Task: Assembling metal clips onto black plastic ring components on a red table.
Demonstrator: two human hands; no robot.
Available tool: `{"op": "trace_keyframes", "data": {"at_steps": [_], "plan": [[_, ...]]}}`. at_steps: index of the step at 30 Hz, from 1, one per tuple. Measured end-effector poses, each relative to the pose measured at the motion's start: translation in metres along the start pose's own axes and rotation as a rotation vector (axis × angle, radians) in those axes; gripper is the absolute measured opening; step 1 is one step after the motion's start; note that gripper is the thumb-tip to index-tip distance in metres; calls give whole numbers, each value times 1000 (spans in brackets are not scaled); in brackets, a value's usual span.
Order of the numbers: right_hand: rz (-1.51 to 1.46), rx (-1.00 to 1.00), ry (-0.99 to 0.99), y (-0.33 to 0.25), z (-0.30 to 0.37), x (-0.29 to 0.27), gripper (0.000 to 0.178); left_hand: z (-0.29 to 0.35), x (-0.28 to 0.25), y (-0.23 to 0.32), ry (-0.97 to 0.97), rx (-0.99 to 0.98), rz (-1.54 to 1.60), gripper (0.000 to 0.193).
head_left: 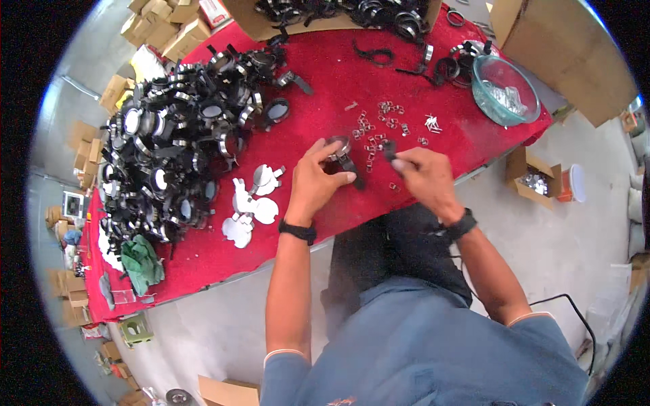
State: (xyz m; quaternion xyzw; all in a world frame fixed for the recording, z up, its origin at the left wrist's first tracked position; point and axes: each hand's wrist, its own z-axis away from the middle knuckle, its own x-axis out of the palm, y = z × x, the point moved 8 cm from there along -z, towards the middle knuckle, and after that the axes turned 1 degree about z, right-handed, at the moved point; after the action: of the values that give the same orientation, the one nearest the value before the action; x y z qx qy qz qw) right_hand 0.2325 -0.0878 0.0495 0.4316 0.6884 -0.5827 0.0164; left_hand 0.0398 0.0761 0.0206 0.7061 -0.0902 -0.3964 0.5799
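Note:
My left hand (313,181) is closed on a wristwatch (343,161) with a round silvery case and a black strap, held low over the red cloth. To its right, my right hand (428,178) pinches a short dark piece (388,149) that looks like a strap end; whether it joins the watch I cannot tell. Small metal buckles (387,114) lie loose just beyond and between my hands. A little group of thin white pins (432,123) sits beyond my right hand.
A big heap of black watches (183,128) covers the table's left. White round pieces with tabs (261,206) lie before it. A clear bowl (479,101) stands at the right edge, a carton of watches (325,34) at the back, and a green cloth (141,262) at the near left.

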Motion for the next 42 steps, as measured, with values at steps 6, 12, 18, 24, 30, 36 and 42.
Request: {"op": "trace_keyframes", "data": {"at_steps": [6,12,18,24,30,36,42], "plan": [[-55,119,232,77,-23,-80,18,21,-25,59,-245,235,968,96],[400,-65,367,120,-52,-117,32,7,-60,83,-243,334,815,90],[509,-110,490,82,-37,-99,49,-34,-219,72,522,196,-486,76],[315,-55,598,95,-26,-97,23,-80,-180,125,835,412,-1034,71],[248,-16,614,100,-28,-95,11,-191,27,121,159,584,-724,50],[262,4,632,103,-29,-97,10,-242,159,105,-65,538,-898,29],[283,6,646,105,-27,-96,9,-207,100,121,-33,400,-699,24]]}}
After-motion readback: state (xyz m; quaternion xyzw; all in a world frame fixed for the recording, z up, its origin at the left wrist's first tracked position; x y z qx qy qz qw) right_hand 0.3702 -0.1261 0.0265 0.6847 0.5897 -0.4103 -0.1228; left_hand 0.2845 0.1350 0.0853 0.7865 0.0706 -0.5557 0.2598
